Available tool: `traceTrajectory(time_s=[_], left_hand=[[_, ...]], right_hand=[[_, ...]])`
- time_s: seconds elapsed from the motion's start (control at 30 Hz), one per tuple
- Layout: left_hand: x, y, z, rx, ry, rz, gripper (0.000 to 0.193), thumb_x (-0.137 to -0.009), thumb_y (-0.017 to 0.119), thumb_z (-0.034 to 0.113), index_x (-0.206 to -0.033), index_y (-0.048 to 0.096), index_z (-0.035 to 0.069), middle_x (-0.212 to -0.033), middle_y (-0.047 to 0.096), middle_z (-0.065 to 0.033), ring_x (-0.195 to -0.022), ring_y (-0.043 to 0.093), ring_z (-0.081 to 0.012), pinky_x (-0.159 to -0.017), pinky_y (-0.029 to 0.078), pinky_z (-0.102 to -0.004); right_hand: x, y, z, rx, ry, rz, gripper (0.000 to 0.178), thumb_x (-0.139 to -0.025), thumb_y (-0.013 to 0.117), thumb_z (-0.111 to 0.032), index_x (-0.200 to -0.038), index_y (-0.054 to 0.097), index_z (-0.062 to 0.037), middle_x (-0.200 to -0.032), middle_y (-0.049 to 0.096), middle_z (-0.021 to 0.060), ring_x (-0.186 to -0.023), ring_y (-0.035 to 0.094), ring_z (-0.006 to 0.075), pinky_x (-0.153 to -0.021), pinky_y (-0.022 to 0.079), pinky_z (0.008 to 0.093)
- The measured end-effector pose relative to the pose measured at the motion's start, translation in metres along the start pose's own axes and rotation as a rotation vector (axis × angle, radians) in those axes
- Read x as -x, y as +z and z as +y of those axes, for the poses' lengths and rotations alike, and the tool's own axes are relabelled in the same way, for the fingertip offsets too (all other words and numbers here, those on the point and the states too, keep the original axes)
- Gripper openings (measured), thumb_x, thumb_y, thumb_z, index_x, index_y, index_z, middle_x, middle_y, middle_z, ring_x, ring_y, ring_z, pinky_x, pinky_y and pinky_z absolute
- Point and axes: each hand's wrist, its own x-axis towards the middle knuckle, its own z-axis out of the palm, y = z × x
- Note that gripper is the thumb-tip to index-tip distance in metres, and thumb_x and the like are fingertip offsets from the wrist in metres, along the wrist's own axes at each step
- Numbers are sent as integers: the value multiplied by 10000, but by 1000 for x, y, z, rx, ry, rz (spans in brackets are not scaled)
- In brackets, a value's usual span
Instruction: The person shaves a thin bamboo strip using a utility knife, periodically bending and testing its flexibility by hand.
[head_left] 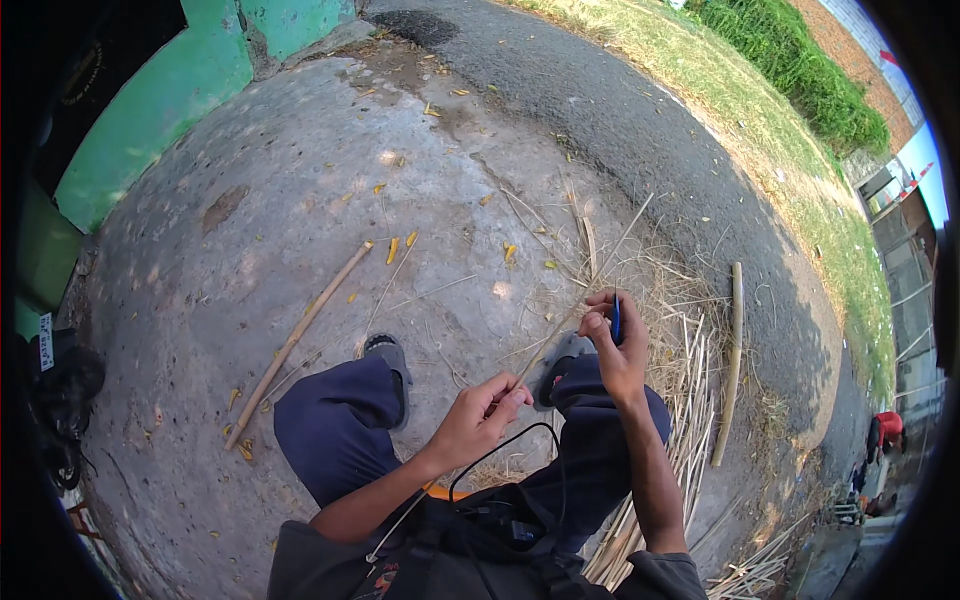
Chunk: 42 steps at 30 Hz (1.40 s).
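Lying leftmost on the concrete (330, 190) is a brown stick (300, 342). Next, the left hand (475, 422), thumb and fingertips pinched together, grips a thin pale strip (543, 352) that slants up toward the right hand (622, 348), curled around a slim blue object (616, 318). Farther right lie loose pale slats (697, 390), then a thicker stick (731, 365).

Concrete floor (300, 180): grey, pitted, w/ sun spots
Painted wall (150, 130): green, worn, upper L
Asphalt strip (600, 100): dk grey
Grass verge (700, 80): sunlit, beyond asphalt
Hedge (800, 75): b/w verge & brick wall (845, 45)
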Motion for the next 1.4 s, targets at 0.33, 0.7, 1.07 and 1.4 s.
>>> traceTrajectory(time_s=[0.33,0.7,1.07,1.4], left_hand=[[0,-3,-3,-22,0,7,180,-1128,520,175,-1119,608,18,-702,431,71,-556,386,-7,-489,334,-215],[2,-7,7,143,-137,-24,246,-1139,489,215,-1065,608,13,-674,389,69,-565,345,-25,-507,304,-241],[10,-22,29,268,-116,85,320,-1168,422,290,-1087,581,24,-685,352,67,-503,321,-25,-444,281,-220],[2,-14,15,209,-180,-156,369,-1172,400,269,-1263,594,-31,-690,401,48,-493,429,-38,-456,428,-225]], right_hand=[[-3,-1,-2,52,87,69,125,-932,801,-69,-1027,772,6,-816,725,5,-720,627,56,-660,478,236],[-16,-25,16,533,-128,195,135,-906,805,-115,-999,770,-25,-815,758,141,-668,715,225,-650,522,327],[-7,-87,15,548,-28,596,319,-929,781,-64,-1239,707,-76,-1003,791,119,-858,746,176,-738,540,344],[-4,-28,-12,-16,225,-183,485,-999,737,-231,-1409,610,-5,-1083,786,108,-1032,711,165,-913,522,322]])
